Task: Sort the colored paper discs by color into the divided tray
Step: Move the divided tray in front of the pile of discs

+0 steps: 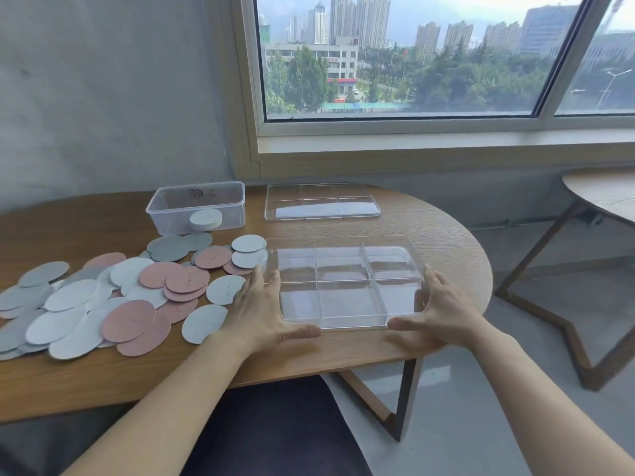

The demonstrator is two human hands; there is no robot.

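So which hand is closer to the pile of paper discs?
Left. The left hand lies right beside the paper discs; the right hand is beyond the divided tray, at its right edge.

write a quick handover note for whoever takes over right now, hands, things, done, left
Hands: left hand open, straight fingers against the left edge of the divided tray; right hand open against its right edge.
Things: tray sits on the table, all six compartments empty. The discs, pink, grey and pale, lie in a mixed pile left of it. A white stack sits in the clear box behind the pile; a second clear tray lies farther back.
Done: nothing sorted.
Left: sort every disc by colour.
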